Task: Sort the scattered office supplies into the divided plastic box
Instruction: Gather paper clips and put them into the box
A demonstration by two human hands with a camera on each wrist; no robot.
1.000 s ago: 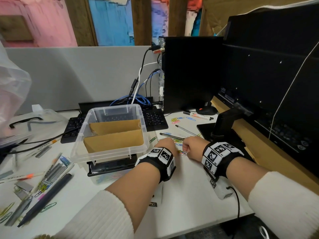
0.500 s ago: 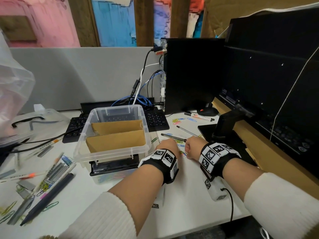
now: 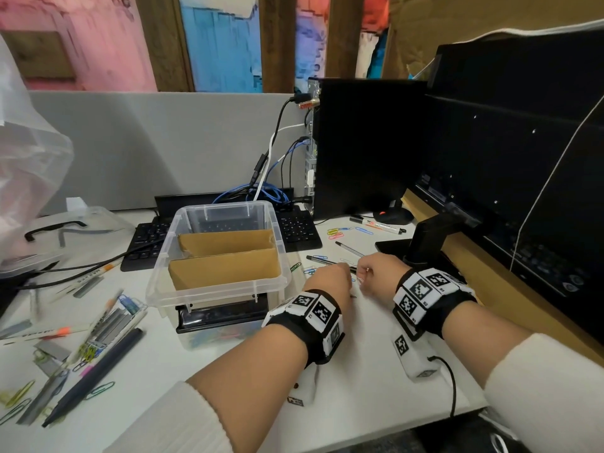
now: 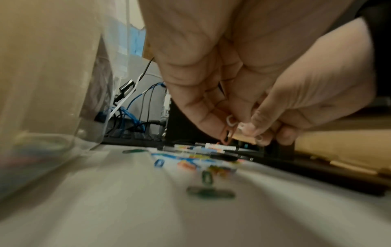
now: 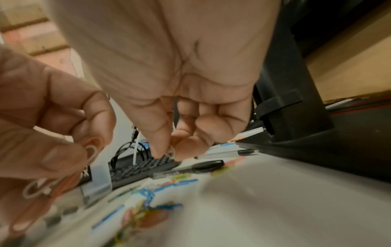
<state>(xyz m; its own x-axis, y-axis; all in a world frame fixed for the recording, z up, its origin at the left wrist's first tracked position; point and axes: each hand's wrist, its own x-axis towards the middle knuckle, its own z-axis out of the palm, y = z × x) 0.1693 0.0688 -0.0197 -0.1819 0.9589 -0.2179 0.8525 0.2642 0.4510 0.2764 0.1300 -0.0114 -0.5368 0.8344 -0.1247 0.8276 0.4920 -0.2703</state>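
A thin white wire clip (image 5: 170, 152) is pinched by the right hand (image 3: 380, 273), and an orange paper clip (image 4: 227, 136) is held in the curled left hand (image 3: 330, 281), both just above the smooth white desk (image 3: 359, 371). The clear plastic box (image 3: 222, 256) with cardboard dividers sits to their left; loose coloured clips (image 3: 338, 232) are scattered further back.

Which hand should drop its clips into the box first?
Left, probably: the left hand pinches paper clips right beside the divided box; the right hand sits farther away.
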